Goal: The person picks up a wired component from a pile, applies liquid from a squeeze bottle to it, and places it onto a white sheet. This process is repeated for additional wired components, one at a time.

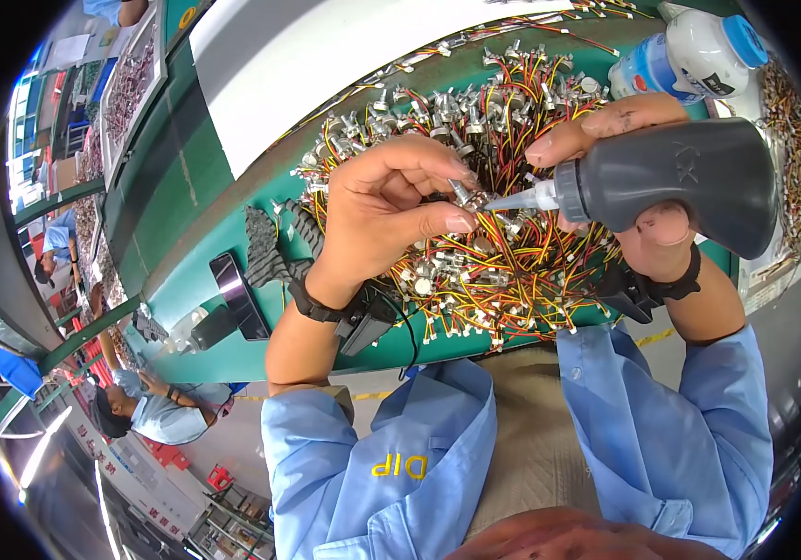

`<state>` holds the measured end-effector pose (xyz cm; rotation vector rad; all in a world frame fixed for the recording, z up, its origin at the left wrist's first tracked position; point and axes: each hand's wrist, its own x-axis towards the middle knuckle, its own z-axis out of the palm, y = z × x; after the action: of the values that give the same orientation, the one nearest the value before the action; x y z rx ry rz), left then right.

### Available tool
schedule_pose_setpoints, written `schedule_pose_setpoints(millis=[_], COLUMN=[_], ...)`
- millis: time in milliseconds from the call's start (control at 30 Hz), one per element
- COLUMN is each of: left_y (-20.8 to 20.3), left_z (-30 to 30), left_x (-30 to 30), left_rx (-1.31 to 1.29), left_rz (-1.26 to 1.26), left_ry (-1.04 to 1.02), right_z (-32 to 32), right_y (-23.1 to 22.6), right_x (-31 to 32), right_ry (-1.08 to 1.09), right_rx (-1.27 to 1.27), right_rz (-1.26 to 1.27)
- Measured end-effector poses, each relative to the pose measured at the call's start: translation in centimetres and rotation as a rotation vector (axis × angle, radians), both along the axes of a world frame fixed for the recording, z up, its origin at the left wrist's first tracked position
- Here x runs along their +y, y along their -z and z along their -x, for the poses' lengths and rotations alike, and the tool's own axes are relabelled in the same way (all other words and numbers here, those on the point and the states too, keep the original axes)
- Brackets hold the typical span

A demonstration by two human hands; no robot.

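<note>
My left hand (377,210) pinches a small metal potentiometer (463,193) between thumb and fingertips, its shaft pointing up and to the left. In my right hand (660,233) lies a dark grey squeeze bottle (699,177), tilted on its side, with fingers above and thumb below. Its pale tapered nozzle (520,199) points left, and the tip meets or nearly meets the potentiometer; I cannot tell whether anything comes out. Under both hands spreads a heap of potentiometers (503,271) with red, yellow and black wires ending in small white plugs.
The green bench (214,233) carries a dark phone (239,294), dark gloves (270,247) and another dark squeeze bottle (212,329) on the left. A white board (326,65) lies beyond the heap. A clear bottle with a blue cap (713,51) sits far right. Co-workers are at the left.
</note>
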<state>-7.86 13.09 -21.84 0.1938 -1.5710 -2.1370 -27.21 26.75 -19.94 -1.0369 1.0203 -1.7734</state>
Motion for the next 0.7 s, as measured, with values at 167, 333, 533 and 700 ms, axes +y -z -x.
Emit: schedule_pose_setpoints(millis=[167,333,533,700], left_y=[0.1,-0.1,0.0,0.0], left_z=[0.0,0.0,0.1,0.1], left_x=[-0.2,-0.1,0.0,0.0], left_rx=[0.008,0.012,0.022,0.028], left_rz=[0.01,-0.003,0.009,0.008], left_ry=[0.009,0.015,0.006,0.013], right_z=[0.2,0.2,0.3,0.1], right_y=[-0.8,-0.9,-0.7,-0.4], right_x=[0.3,0.3,0.3,0.3], right_ry=[-0.026,-0.029,-0.012,0.018], right_rx=[0.005,0.012,0.027,0.057], right_rz=[-0.066,-0.073,-0.06,-0.036])
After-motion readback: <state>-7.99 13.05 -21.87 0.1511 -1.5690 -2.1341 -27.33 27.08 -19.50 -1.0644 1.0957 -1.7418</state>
